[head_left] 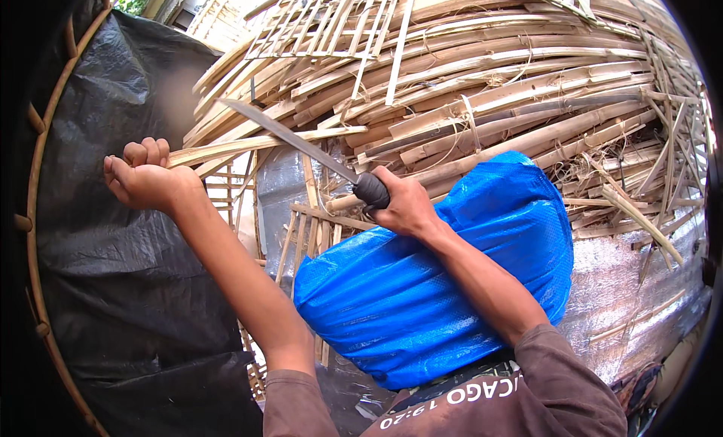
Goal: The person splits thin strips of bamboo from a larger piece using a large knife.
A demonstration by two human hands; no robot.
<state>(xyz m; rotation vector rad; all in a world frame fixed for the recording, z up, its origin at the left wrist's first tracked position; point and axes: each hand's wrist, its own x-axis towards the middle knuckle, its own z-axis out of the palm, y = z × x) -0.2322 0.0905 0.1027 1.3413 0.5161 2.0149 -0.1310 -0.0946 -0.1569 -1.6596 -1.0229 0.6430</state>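
My left hand point(147, 173), at the left, is closed with its fingers curled. It holds the end of a split bamboo strip point(241, 145) that points off to the right. My right hand point(407, 204) grips the dark wrapped handle of a large knife point(316, 152). The long blade slants up to the left and crosses over the strip in this view; whether it touches the strip I cannot tell. A blue plastic sheet point(437, 264) covers my lap beneath the right forearm.
A big stack of split bamboo point(520, 98) fills the far side and the right. Bamboo lattice point(324, 23) lies on top of it. Black plastic sheeting point(128, 264) hangs at the left beside a bent bamboo pole point(43, 136). Silvery sheeting point(610, 286) spreads at the right.
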